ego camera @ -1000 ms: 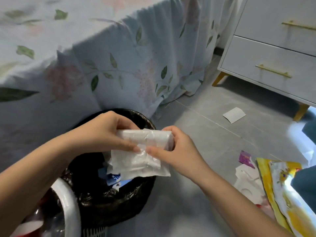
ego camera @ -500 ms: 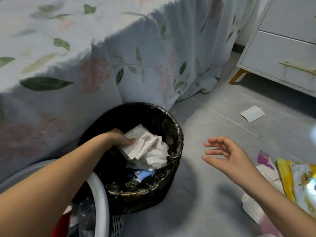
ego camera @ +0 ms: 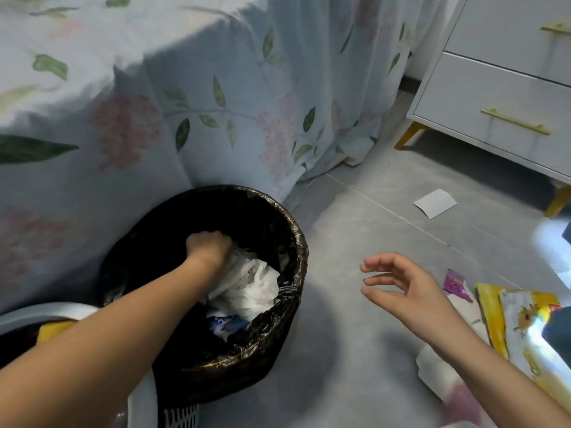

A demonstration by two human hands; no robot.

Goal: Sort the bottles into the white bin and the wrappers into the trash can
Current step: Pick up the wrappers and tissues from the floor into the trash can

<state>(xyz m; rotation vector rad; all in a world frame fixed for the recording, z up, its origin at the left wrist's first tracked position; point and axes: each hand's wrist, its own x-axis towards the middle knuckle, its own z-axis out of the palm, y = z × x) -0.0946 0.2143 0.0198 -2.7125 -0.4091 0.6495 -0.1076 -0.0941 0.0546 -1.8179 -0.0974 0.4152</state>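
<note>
Starting at lower left of the frame: white bin (ego camera: 18, 315), only its rim showing, something yellow inside; no bottles can be made out. Just right of it, trash can (ego camera: 296, 242) with black liner, touching the bin's edge and backed against the floral cloth (ego camera: 216, 88). Left hand (ego camera: 207, 247) is down inside the can, fist closed, knuckles up, pressing on a crumpled white wrapper (ego camera: 247, 288); whether the fingers actually grip it or only push, cannot tell. Risk here, as judged: the wad sits high, near the liner's rim, and may spring back and spill out when the fist lifts; a hard push could drag the liner inward or tip the can toward the bin. Centre right: right hand (ego camera: 401, 288) open, fingers loosely curled, empty, above bare floor. Far right: more wrappers — purple scrap (ego camera: 455, 284), yellow packet (ego camera: 519, 322), white sheet (ego camera: 438, 375) under the forearm. White card (ego camera: 435, 202) lies apart, upper right, near the dresser (ego camera: 494, 97); easy to overlook.
</note>
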